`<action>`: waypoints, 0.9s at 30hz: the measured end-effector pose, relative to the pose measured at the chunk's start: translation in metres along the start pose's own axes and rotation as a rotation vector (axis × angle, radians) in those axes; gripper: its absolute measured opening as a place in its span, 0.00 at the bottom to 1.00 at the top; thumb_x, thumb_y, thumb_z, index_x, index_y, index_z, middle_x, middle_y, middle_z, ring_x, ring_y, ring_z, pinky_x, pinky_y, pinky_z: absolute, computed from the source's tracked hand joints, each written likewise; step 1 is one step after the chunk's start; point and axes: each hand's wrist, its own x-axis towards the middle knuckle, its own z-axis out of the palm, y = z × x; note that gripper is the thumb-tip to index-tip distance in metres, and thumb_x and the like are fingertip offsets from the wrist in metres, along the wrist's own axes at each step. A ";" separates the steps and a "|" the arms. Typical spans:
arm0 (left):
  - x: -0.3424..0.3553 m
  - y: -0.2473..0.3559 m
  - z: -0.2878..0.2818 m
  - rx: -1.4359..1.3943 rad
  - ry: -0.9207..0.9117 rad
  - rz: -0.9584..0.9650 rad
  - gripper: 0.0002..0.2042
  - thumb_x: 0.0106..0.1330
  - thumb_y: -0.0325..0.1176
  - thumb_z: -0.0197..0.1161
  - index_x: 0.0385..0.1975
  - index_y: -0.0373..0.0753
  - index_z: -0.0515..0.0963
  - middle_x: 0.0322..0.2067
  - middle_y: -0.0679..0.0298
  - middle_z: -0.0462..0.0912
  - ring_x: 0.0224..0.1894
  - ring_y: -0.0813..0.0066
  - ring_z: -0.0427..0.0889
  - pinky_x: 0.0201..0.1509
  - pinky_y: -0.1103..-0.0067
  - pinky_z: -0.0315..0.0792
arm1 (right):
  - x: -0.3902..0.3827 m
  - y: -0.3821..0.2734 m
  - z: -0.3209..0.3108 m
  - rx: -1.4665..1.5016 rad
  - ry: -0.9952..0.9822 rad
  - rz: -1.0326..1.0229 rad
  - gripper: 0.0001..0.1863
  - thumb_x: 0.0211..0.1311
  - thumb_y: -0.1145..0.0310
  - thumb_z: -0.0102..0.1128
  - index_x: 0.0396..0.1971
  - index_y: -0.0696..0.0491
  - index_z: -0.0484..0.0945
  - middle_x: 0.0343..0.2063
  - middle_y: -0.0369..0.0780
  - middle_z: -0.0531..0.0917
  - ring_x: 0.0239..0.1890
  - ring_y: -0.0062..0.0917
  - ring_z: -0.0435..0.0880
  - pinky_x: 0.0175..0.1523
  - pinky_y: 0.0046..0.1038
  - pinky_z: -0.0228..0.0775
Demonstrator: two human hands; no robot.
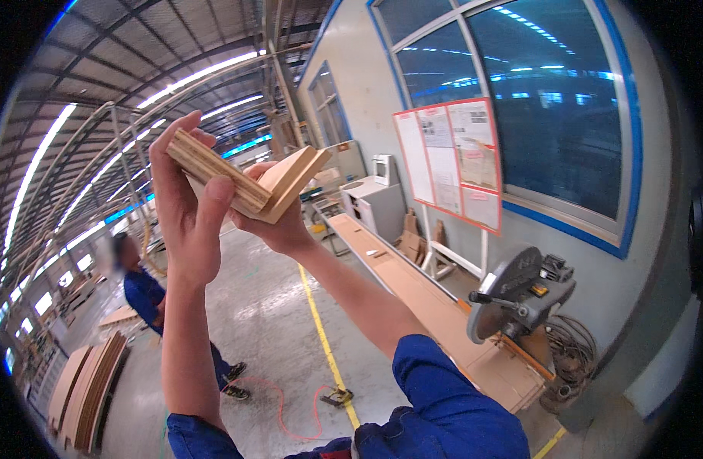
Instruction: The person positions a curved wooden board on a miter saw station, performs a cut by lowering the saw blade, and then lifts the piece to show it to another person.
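Raised before me, my left hand grips a plywood piece whose layered edge faces me; the thumb presses its front and the fingers reach over behind. A pale wooden piece with a stepped edge meets it at the lower corner, and I cannot tell whether the two are joined or only touching. My right hand is closed round that pale piece from below and behind, most of its fingers hidden by the wood.
To the right, a long bench runs along the wall with a grey disc-shaped machine at its near end. A paper board stands before the window. Stacked boards, a person in blue and a red hose are at left and below.
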 end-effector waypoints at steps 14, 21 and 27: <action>-0.022 0.030 -0.064 -0.085 0.114 0.196 0.25 0.66 0.52 0.51 0.55 0.40 0.67 0.45 0.58 0.69 0.56 0.63 0.70 0.79 0.50 0.42 | 0.018 -0.027 0.070 0.125 -0.086 -0.330 0.34 0.36 0.64 0.82 0.42 0.49 0.68 0.39 0.42 0.76 0.43 0.41 0.77 0.49 0.41 0.69; -0.053 0.103 -0.088 0.809 0.259 0.254 0.30 0.72 0.55 0.53 0.65 0.39 0.65 0.64 0.49 0.69 0.68 0.53 0.68 0.74 0.46 0.55 | 0.018 -0.039 0.100 0.237 -0.187 -0.365 0.32 0.33 0.71 0.80 0.42 0.49 0.71 0.37 0.39 0.76 0.42 0.37 0.76 0.47 0.38 0.69; -0.077 0.205 -0.065 1.609 -0.291 0.461 0.18 0.62 0.45 0.73 0.47 0.46 0.79 0.59 0.53 0.71 0.65 0.54 0.73 0.69 0.51 0.70 | 0.009 -0.056 0.129 0.276 -0.313 -0.412 0.31 0.35 0.70 0.80 0.41 0.47 0.70 0.36 0.36 0.76 0.44 0.33 0.77 0.52 0.36 0.68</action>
